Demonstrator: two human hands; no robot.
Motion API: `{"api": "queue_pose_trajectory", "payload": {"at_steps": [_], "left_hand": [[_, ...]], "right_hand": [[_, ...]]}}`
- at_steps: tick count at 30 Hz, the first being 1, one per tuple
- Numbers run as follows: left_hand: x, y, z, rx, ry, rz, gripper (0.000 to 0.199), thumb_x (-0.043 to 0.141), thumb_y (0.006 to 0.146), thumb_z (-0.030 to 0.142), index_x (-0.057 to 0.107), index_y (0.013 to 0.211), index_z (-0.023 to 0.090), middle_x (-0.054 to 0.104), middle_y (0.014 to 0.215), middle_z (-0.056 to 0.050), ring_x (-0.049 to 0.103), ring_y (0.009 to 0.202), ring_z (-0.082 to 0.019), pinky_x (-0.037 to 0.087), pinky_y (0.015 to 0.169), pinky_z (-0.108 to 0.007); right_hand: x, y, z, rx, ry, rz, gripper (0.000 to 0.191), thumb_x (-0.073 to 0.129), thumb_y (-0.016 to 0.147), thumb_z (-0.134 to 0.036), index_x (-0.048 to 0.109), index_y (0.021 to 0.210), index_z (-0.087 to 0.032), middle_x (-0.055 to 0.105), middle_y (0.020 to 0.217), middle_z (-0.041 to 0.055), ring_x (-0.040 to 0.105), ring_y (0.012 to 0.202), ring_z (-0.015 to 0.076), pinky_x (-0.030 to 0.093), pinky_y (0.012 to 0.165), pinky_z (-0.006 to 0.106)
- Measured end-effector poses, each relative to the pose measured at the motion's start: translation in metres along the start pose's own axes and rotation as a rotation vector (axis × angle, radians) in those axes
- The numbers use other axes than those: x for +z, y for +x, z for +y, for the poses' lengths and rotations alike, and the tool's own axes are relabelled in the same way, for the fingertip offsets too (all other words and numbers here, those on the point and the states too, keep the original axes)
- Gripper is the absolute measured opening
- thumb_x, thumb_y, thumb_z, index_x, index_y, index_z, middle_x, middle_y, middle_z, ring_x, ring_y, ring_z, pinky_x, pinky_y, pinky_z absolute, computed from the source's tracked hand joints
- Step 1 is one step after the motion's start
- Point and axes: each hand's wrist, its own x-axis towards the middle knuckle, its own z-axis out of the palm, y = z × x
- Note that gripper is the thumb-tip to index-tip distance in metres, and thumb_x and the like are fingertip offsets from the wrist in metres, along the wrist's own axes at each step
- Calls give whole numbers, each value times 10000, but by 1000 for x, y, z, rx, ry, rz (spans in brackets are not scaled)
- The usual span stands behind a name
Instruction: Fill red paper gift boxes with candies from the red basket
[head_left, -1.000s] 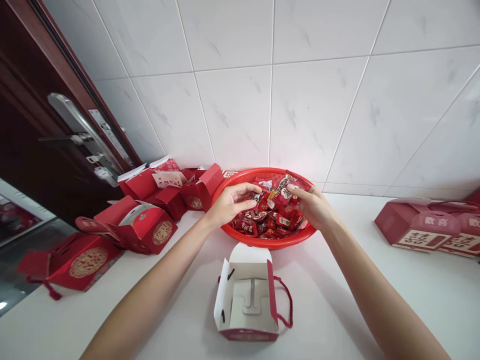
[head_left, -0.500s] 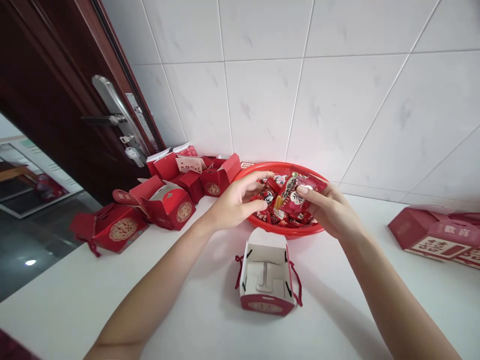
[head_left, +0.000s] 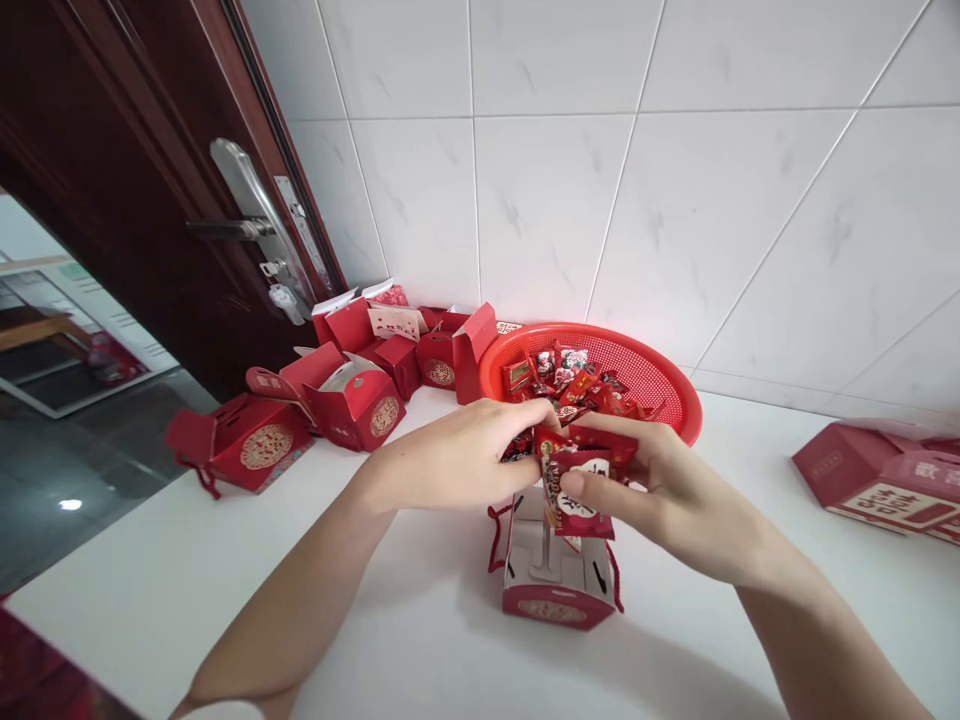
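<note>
My right hand (head_left: 675, 500) grips red candy packets (head_left: 589, 500) between thumb and fingers, above the open gift box (head_left: 559, 605). The packets carry a pale round label with dark characters. My left hand (head_left: 450, 455) is close beside them, its fingers curled around a dark-and-red wrapped candy (head_left: 517, 446) that shows only in part. The small box is red outside and white inside, with red cord handles at its sides. Both hands and the packets cover its back part. Behind the hands, the red plastic basket (head_left: 679, 385) contains many wrapped candies (head_left: 577, 385).
Several red gift boxes (head_left: 352, 410) stand open or half folded at the left, by the tiled wall (head_left: 555, 220). A larger red box (head_left: 877, 480) lies at the right on the white table (head_left: 405, 640). A dark door with a metal handle (head_left: 270, 225) stands at upper left.
Both hands have come back from the basket toward me, with the right hand's packets now above the open box. The view has shifted slightly left.
</note>
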Motion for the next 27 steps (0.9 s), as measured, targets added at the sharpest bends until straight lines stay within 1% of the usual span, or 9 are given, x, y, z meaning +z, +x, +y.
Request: {"api": "queue_pose_trajectory", "payload": {"at_steps": [3, 5, 7, 11, 14, 16, 20, 25, 27], "left_hand": [[3, -1, 0, 12, 91, -91, 104, 656, 791, 291, 641, 884, 250, 624, 731, 16, 578, 641, -192, 309, 531, -288], [1, -2, -1, 30, 97, -160, 159, 717, 747, 298, 667, 892, 259, 636, 753, 17, 584, 661, -198, 309, 541, -289], [-1, -3, -3, 44, 102, -213, 203, 742, 714, 269, 687, 909, 273, 649, 768, 22, 578, 661, -196, 313, 551, -289], [-6, -6, -8, -42, 195, -241, 161, 757, 635, 221, 682, 769, 268, 627, 712, 10, 563, 669, -216, 307, 568, -294], [-5, -5, -12, -118, 212, -236, 168, 787, 571, 244, 663, 684, 260, 615, 705, -6, 560, 685, -234, 319, 594, -295], [-3, -4, -13, -135, 232, -255, 180, 795, 566, 258, 650, 673, 255, 618, 713, -14, 556, 686, -238, 328, 609, -298], [0, -1, -15, -123, 283, -286, 208, 794, 576, 267, 611, 672, 246, 611, 710, -14, 541, 649, -227, 319, 583, -298], [1, -1, -18, -112, 305, -301, 202, 773, 589, 277, 626, 721, 237, 623, 754, -22, 553, 642, -222, 325, 571, -305], [0, -1, -17, -101, 366, -355, 181, 741, 634, 300, 623, 753, 231, 643, 801, -33, 573, 668, -224, 332, 573, -305]], "right_hand": [[8, -2, -1, 30, -160, -81, 251, 665, 855, -241, 741, 1095, -246, 701, 754, 0, 566, 581, 151, 439, 486, 249], [10, -4, -3, 66, -245, -120, 213, 612, 857, -214, 728, 1035, -237, 664, 685, -14, 522, 533, 135, 397, 461, 239], [12, -5, -5, 85, -339, -112, 168, 585, 845, -200, 703, 961, -232, 645, 654, -18, 503, 514, 132, 362, 450, 241], [14, -7, -4, 125, -496, -122, 173, 564, 808, -165, 659, 933, -238, 596, 595, -43, 460, 486, 124, 298, 442, 247], [17, -3, -1, 167, -542, -175, 196, 549, 796, -145, 653, 927, -247, 583, 590, -52, 465, 500, 124, 304, 448, 239], [19, 2, 2, 220, -569, -182, 177, 564, 785, -152, 653, 909, -242, 626, 637, -36, 527, 545, 140, 332, 455, 238], [28, 14, 6, 337, -550, -121, 108, 626, 734, -139, 640, 806, -217, 696, 721, 9, 628, 643, 180, 400, 485, 248], [42, 21, 3, 517, -464, -61, 112, 654, 698, -120, 594, 652, -204, 663, 643, 14, 614, 610, 184, 403, 465, 258], [48, 23, 0, 579, -475, -67, 115, 669, 700, -139, 582, 652, -198, 658, 660, 15, 615, 631, 184, 413, 478, 261]]}}
